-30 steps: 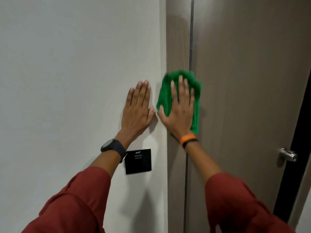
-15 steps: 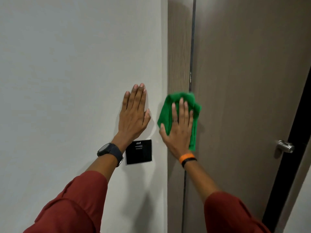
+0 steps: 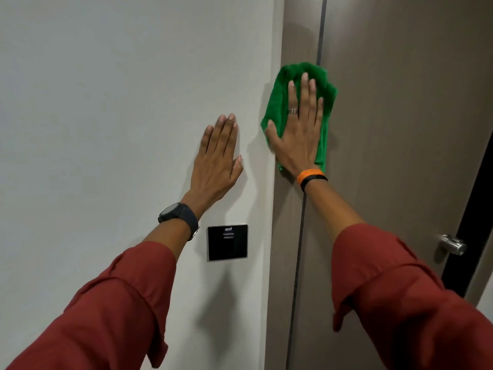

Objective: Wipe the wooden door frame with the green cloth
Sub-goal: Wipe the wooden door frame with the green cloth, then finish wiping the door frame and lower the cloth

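Note:
The wooden door frame [image 3: 298,38] runs as a narrow brown vertical strip between the white wall and the door. A green cloth [image 3: 277,102] lies flat against the frame, overlapping the gap to the door. My right hand [image 3: 298,134] presses the cloth onto the frame with fingers spread and pointing up. My left hand [image 3: 217,164] rests flat on the white wall just left of the frame, fingers together, holding nothing.
A black square wall panel [image 3: 227,242] sits below my left hand. The brown door [image 3: 400,129] fills the right side, with a metal handle [image 3: 452,244] near its right edge and a dark gap beside it.
My right hand slid the cloth down the frame and has now brought it back up. My left hand stays flat on the wall.

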Motion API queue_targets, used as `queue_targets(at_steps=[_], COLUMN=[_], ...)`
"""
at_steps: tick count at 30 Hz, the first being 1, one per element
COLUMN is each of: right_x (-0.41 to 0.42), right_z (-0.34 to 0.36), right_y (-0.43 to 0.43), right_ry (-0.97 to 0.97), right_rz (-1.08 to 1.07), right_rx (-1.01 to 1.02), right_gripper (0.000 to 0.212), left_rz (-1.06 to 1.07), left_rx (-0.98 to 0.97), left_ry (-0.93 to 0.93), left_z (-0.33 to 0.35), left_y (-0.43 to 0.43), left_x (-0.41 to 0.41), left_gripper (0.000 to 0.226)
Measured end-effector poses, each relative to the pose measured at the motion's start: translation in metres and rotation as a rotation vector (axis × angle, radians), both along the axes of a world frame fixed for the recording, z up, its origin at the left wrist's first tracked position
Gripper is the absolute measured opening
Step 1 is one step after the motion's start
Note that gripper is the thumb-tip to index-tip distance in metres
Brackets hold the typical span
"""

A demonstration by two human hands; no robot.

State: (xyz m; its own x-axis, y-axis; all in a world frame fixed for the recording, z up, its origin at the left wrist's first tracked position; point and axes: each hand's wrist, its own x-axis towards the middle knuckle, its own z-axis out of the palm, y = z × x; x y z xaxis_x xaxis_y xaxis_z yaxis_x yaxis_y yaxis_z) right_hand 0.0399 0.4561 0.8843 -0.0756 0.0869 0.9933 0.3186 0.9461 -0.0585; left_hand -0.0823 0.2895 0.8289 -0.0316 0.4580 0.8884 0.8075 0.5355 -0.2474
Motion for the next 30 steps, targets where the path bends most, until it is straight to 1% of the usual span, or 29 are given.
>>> queue_targets(at_steps=[2,5,12,14,16,18,22,24,26,28,29,30], right_x=[-0.001,-0.002,0.011,0.018,0.026,0.034,0.048,0.057,0.065,0.072,0.073,0.076], right_z=[0.002,-0.033,-0.196,-0.228,-0.252,-0.274,-0.328,-0.361,-0.402,-0.446,-0.472,-0.498], right_y=[-0.002,-0.006,-0.031,-0.037,-0.046,-0.057,-0.093,-0.116,-0.144,-0.170,-0.182,-0.192], right_ry=[0.022,0.076,0.081,0.079,0.059,-0.012,-0.134,-0.203,-0.317,-0.466,-0.530,-0.575], right_rz=[0.015,0.047,0.091,0.088,0.090,0.106,0.166,0.184,0.194,0.182,0.187,0.190], right_rx=[0.000,-0.021,-0.152,-0.190,-0.258,-0.352,-0.618,-0.749,-0.846,-0.896,-0.930,-1.004], right_gripper=[0.080,0.069,0.043,0.041,0.044,0.046,0.047,0.052,0.060,0.065,0.066,0.061], left_rz=[0.002,0.014,-0.037,-0.062,-0.073,-0.075,-0.065,-0.053,-0.040,-0.036,-0.035,-0.030], left_rx=[0.000,-0.001,-0.080,-0.093,-0.124,-0.169,-0.287,-0.339,-0.398,-0.440,-0.455,-0.470], left_ry=[0.000,-0.023,-0.154,-0.197,-0.235,-0.269,-0.343,-0.414,-0.500,-0.571,-0.608,-0.641], left_z=[-0.001,-0.019,-0.102,-0.133,-0.165,-0.196,-0.269,-0.309,-0.352,-0.399,-0.428,-0.456], left_y=[0.000,-0.003,-0.029,-0.039,-0.050,-0.060,-0.093,-0.117,-0.145,-0.172,-0.186,-0.199], left_x=[-0.001,0.000,0.010,0.012,0.016,0.021,0.038,0.049,0.058,0.065,0.068,0.072], left_gripper=[0.072,0.072,0.071,0.070,0.069,0.067,0.068,0.067,0.067,0.067,0.067,0.067])
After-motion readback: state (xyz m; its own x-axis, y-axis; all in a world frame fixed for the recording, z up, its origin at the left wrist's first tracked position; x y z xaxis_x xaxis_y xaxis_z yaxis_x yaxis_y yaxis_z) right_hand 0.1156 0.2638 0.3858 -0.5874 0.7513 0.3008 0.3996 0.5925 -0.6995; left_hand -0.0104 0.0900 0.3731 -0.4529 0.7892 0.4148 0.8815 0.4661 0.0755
